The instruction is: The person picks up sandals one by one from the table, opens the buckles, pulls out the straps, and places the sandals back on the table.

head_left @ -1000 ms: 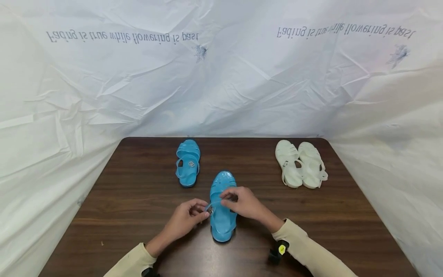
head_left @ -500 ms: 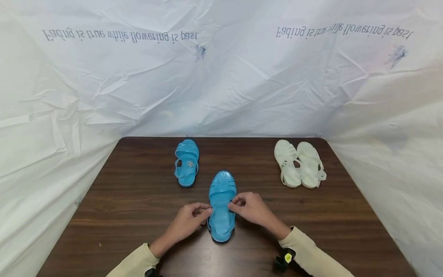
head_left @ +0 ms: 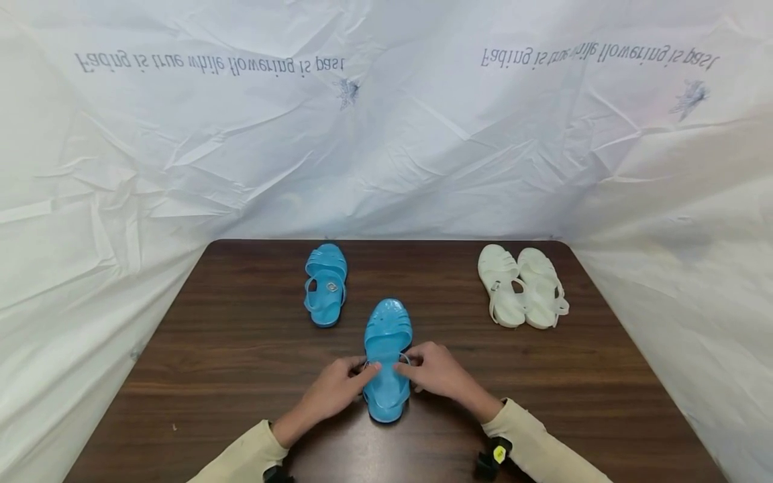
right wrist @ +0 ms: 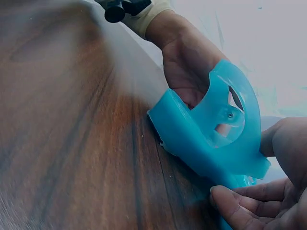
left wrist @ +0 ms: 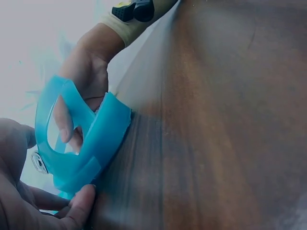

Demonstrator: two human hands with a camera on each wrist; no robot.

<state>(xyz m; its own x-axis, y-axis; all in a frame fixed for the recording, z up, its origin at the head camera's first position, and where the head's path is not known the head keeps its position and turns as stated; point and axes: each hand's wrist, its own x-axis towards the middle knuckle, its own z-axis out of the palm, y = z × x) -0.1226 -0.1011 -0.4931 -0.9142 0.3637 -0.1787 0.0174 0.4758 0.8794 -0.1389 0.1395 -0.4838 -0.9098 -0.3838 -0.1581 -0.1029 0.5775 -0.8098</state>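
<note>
A blue sandal [head_left: 388, 329] lies toe-away on the table in front of me in the head view. My left hand [head_left: 334, 389] grips its left side, thumb over the footbed edge and fingers down the outside. On the right side my right hand [head_left: 445, 376] holds it, its thumb tip over the edge by the thin strap. A round metal buckle [left wrist: 39, 163] shows on the sandal's outer side in the left wrist view. The free strap tab [right wrist: 229, 115] appears through the side opening in the right wrist view. The undersides of the fingers are partly hidden in the head view.
Another blue sandal [head_left: 326, 285] lies farther back on the left. A pair of white sandals [head_left: 522, 288] sits side by side at the back right of the dark wooden table [head_left: 241, 376]. A pale plastic sheet [head_left: 386, 134] hangs behind the table.
The right hand has let go of the strap over the footbed and moved to the sandal's right side. The left hand has shifted from the buckle onto the left edge.
</note>
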